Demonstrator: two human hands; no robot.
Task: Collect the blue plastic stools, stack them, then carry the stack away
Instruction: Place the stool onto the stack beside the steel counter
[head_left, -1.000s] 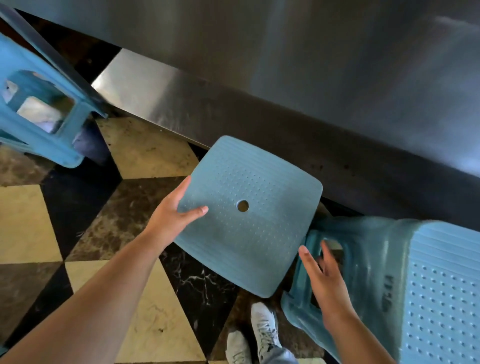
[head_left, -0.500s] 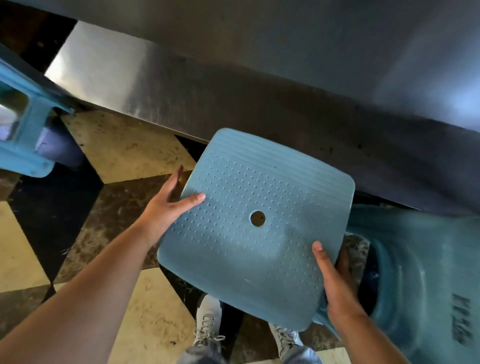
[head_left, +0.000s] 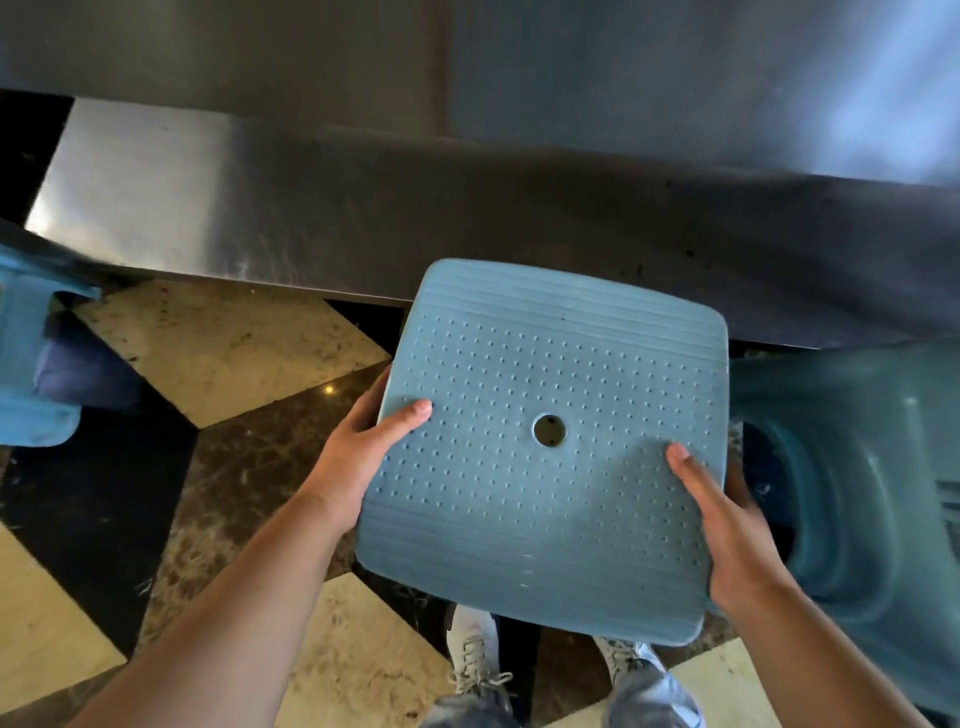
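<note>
A: Blue plastic at far left: part of a second stool (head_left: 28, 374), cut by the frame edge, beside the steel counter base (head_left: 218, 208). A dark blue shape sits inside its frame; cannot tell what.

B: Floor?

A: Checkered marble floor (head_left: 228, 343), cream, brown and black tiles, under everything.

B: Left hand?

A: Left hand (head_left: 358, 457) grips the left edge of the held stool (head_left: 519, 519). Thumb lies on the dotted seat top, fingers wrap under the rim, mostly hidden.

B: Where is that stool?

A: Centre, seat facing the camera, round hole in the middle. It covers the person's feet; grey sneakers (head_left: 470, 649) show just below its near edge. Whether its legs touch the floor is hidden.

B: Right hand?

A: Right hand (head_left: 727, 530) clasps the seat's right edge the same way, thumb on top, fingers under.

B: Far right?

A: Third stool (head_left: 857, 467) lies on its side, hollow underside toward the held stool, just beside it. Contact: cannot tell.
</note>
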